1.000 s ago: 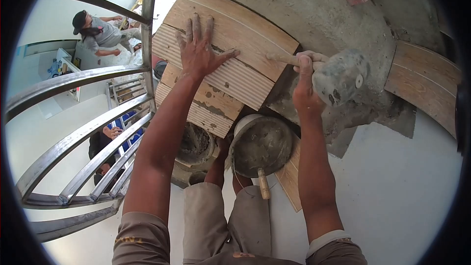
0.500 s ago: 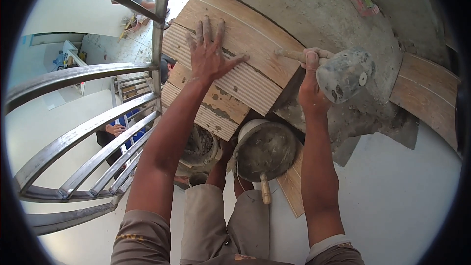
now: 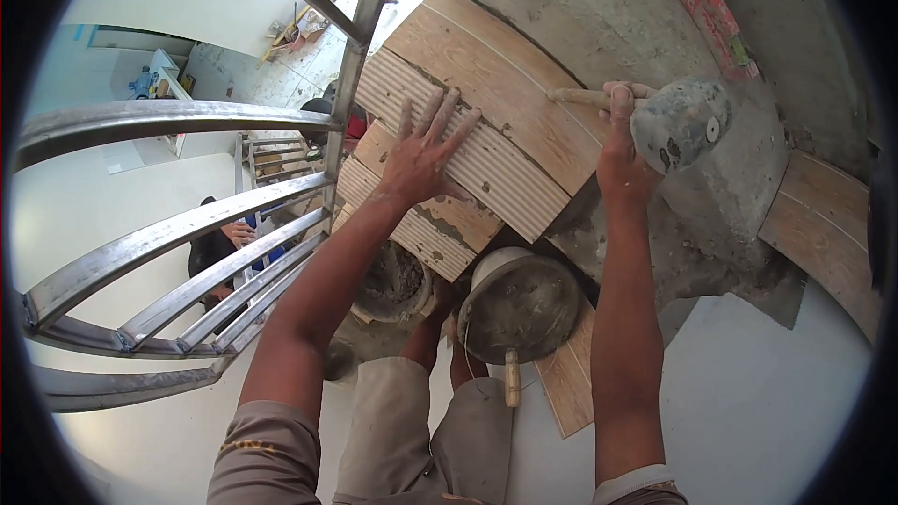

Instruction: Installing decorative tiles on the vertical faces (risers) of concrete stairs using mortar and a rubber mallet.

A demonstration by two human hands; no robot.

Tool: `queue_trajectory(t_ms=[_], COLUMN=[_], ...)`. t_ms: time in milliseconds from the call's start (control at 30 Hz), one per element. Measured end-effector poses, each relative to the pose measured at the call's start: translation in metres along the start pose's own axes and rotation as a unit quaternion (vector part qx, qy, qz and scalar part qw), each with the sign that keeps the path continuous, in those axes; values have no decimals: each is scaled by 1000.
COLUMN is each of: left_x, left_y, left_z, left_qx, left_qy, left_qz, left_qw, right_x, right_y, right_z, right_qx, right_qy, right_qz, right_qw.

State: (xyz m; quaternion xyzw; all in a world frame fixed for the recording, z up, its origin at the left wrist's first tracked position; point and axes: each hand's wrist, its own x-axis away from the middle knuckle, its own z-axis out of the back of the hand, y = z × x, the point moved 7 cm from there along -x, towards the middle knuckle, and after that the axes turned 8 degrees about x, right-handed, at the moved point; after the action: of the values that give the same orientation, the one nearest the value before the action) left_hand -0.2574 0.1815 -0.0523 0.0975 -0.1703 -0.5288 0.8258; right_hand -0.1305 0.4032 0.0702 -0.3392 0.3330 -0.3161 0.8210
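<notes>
Mallet, which I gripped near its head with the right hand, handle pointed left, left hand spread open over ridged tile, bucket stood nearby

We wear a grey-brown, short-sleeved shirt. At the lower left of the frame, its left sleeve bears yellowish lettering; at the lower right, the right sleeve ends in a paler band. Our beige shorts, creased and loose-legged, fill the bottom centre. Pale grey smears mark our left hand and right hand, higher up.
</notes>
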Motion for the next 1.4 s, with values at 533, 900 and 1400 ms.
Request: queue_trajectory(t_ms=[533, 900, 1400], left_x=[1, 2, 1], left_y=[-1, -3, -1], left_z=[1, 0, -6], left_qx=[16, 37, 19], left_qy=[15, 43, 58], left_qz=[-9, -24, -33], left_qw=[1000, 998, 998], right_x=[-34, -34, -23], right_y=[-17, -19, -28], right_z=[-51, -59, -22], right_qx=[40, 113, 90], right_qy=[20, 8, 11], right_qz=[66, 108, 113], right_qw=[997, 988, 989])
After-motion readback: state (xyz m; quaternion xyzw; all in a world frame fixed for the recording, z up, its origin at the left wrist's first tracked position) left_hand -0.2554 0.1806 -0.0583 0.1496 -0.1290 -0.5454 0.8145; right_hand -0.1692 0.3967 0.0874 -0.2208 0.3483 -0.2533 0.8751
